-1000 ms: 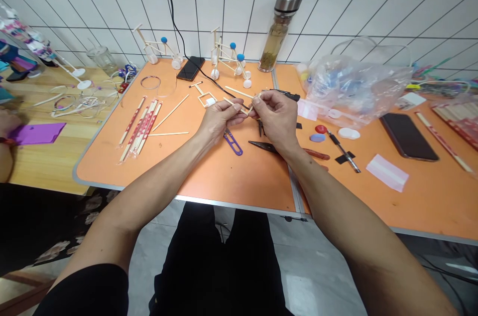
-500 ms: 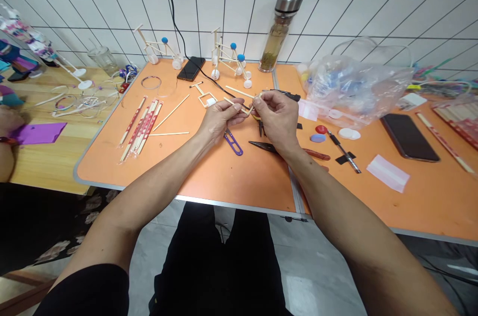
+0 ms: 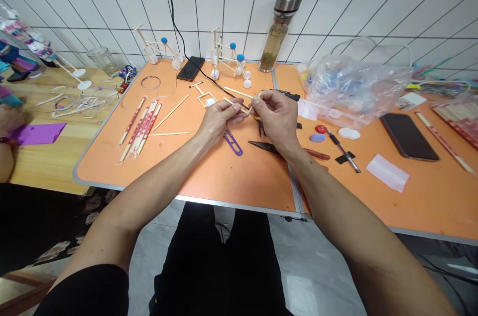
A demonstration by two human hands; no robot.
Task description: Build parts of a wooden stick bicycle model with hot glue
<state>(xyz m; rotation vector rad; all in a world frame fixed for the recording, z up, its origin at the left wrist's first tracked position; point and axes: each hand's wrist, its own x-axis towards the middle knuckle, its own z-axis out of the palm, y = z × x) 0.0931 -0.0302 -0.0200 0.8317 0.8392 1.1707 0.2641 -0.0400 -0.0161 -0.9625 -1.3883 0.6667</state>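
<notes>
My left hand (image 3: 220, 119) and my right hand (image 3: 276, 116) meet above the middle of the orange table (image 3: 209, 171). Both pinch thin wooden sticks (image 3: 244, 107) that cross between their fingertips. A bit of yellow shows under the sticks, too small to name. Just below my left hand lies a purple clip (image 3: 233, 141). Dark pliers with red handles (image 3: 287, 149) lie under my right wrist.
Wrapped chopsticks (image 3: 142, 126) and loose sticks (image 3: 170, 112) lie to the left. Two stick models with blue balls (image 3: 229, 59) stand at the back by a phone (image 3: 190, 68) and a bottle (image 3: 278, 32). A plastic bag (image 3: 351, 84), second phone (image 3: 409, 136) and caps sit right. Another person's hand (image 3: 7, 121) is far left.
My fingers shift slightly on the sticks; the hands stay in the same place. The other person's hand at far left moves a little.
</notes>
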